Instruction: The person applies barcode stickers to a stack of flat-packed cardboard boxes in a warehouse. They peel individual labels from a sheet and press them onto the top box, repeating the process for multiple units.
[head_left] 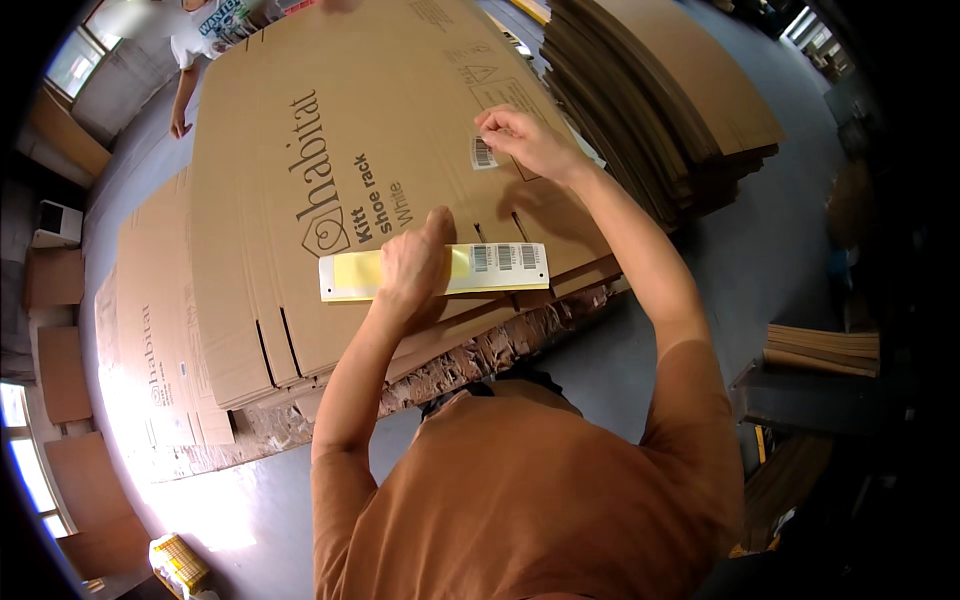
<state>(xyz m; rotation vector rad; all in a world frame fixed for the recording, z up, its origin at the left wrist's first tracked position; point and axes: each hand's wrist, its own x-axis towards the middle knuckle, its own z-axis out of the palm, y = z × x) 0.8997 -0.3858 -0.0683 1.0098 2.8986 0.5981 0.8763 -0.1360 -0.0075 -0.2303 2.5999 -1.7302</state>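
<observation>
A flat brown cardboard box blank (270, 170) with dark printing lies before me on top of a stack. My left hand (412, 262) is closed around a long strip of barcode labels (512, 257), white with a yellow bare section, held low over the blank's near edge. Several labels remain on the strip's right end. Farther up and to the right, my right hand (530, 142) has its fingers pinched at the upper edge of a single white barcode label (483, 156). That label lies against or just over the cardboard; whether it is fully stuck cannot be seen.
Another tall stack of cardboard sheets (660, 100) stands at the right. More printed blanks (160, 330) lie at the left on the same worn base. A person (215, 40) stands at the far left. A yellow package (178, 562) sits on the floor, lower left.
</observation>
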